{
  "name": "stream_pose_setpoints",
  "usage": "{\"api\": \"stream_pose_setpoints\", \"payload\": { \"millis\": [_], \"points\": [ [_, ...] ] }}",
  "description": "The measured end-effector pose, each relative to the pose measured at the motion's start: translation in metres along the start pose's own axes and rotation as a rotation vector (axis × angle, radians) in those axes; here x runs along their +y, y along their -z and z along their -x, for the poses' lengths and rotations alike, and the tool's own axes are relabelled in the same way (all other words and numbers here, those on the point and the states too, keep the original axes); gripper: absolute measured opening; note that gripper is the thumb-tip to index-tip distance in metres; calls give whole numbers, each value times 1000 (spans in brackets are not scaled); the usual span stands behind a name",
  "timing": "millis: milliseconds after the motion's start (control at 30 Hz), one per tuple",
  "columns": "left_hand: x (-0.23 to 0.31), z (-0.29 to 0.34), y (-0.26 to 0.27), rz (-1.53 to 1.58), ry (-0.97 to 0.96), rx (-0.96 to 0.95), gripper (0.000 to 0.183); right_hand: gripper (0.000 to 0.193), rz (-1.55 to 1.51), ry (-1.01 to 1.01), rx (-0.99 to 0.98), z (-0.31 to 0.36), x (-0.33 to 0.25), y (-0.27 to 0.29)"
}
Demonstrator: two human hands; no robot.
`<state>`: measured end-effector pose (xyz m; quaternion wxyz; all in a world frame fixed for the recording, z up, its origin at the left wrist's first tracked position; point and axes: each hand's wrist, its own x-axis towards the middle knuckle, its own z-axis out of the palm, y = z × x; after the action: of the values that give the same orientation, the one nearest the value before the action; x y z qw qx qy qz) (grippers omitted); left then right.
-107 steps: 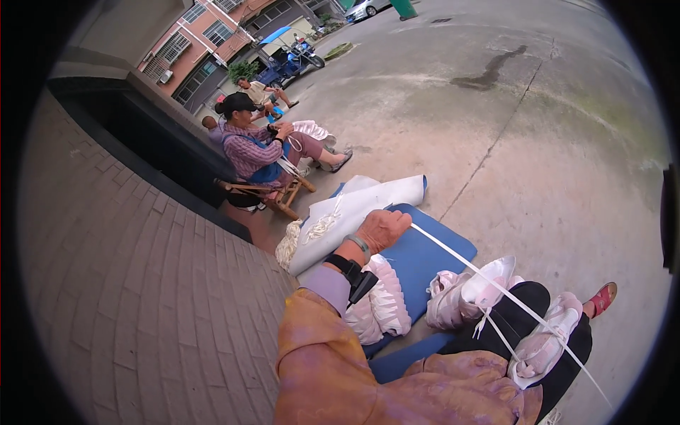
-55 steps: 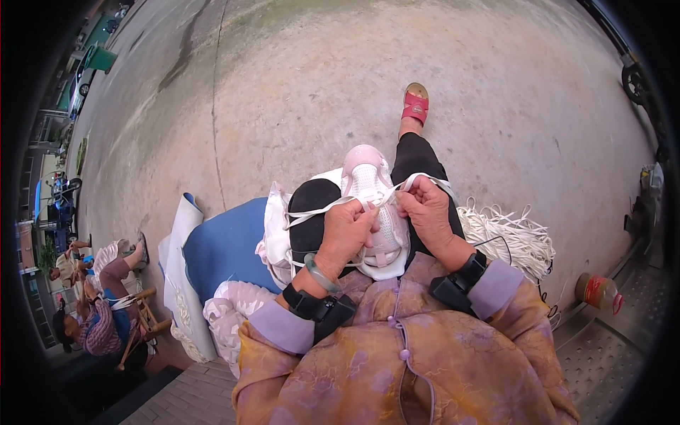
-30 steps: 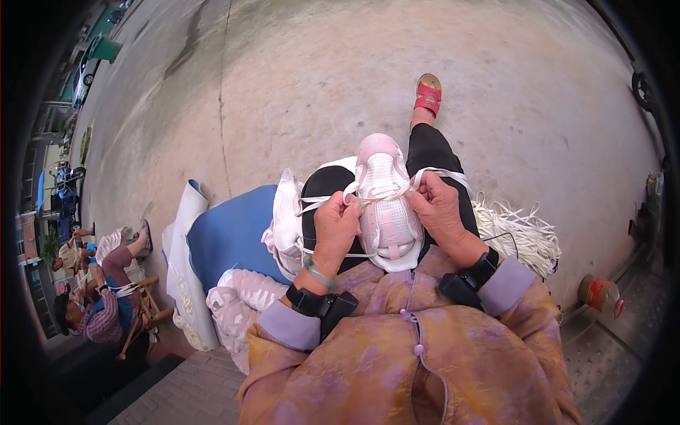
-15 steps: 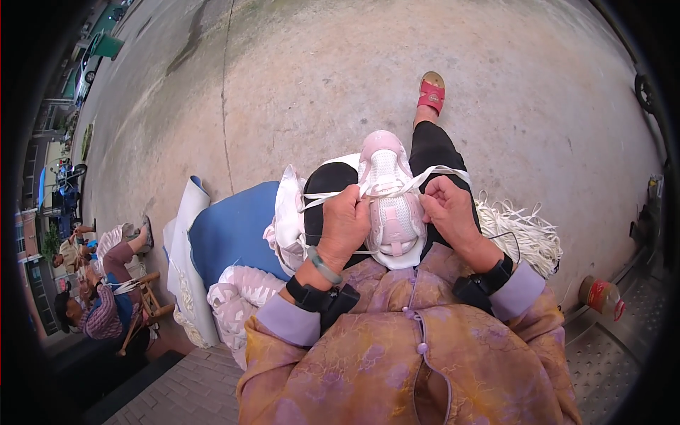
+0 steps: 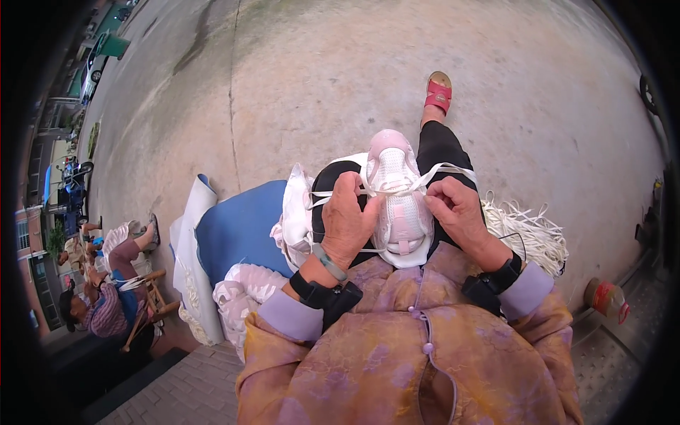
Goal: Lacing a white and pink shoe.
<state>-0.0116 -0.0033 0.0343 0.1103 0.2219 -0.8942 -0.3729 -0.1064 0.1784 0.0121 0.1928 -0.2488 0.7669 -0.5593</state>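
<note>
A pink and white sneaker (image 5: 404,219) lies lengthwise across my lap, its toe pointing away from me. A white shoelace (image 5: 397,191) crosses its middle, with long loose ends running out to both sides. At the left edge of the shoe, my left hand (image 5: 347,218) pinches the lace between thumb and bent forefinger. My right hand (image 5: 457,212) is closed at the opposite edge, thumb and forefinger together on the lace. Its other fingers curl inward, and their tips are partly hidden.
White laces (image 5: 528,234) lie heaped at my right. More pink and white shoes (image 5: 244,294) rest at my left beside a blue sheet (image 5: 237,227). A plastic bottle (image 5: 605,301) stands at the right. Farther left, a seated person (image 5: 106,308) works beside a wooden chair (image 5: 149,308).
My left hand has shifted slightly away from me, its thumb and forefinger now farther apart. The right hand stays at the shoe's right edge. The whole view has moved a little.
</note>
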Motion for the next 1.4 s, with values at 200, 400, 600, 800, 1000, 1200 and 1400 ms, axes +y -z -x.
{"api": "stream_pose_setpoints", "payload": {
  "millis": [200,400,600,800,1000,1200,1400],
  "points": [
    [8,16,3,-110,-351,-85,52,13,267,378,-5,-9,-18,-19],
    [-4,24,-5,-89,-225,-114,42,10,524,454,-115,-15,-16,-43],
    [-17,19,-3,127,-103,-181,29,10,656,455,-71,-14,-13,-56],
    [-21,23,-10,149,-187,-111,35,6,755,504,-101,-16,-7,-59],
    [-26,22,-15,167,-156,-90,39,7,752,647,-95,-18,-7,-54],
    [-19,22,-16,160,-76,-108,40,14,639,779,56,-4,-21,-10],
    [-13,24,-11,62,-111,-102,38,6,698,247,231,76,57,131]
  ]
}}
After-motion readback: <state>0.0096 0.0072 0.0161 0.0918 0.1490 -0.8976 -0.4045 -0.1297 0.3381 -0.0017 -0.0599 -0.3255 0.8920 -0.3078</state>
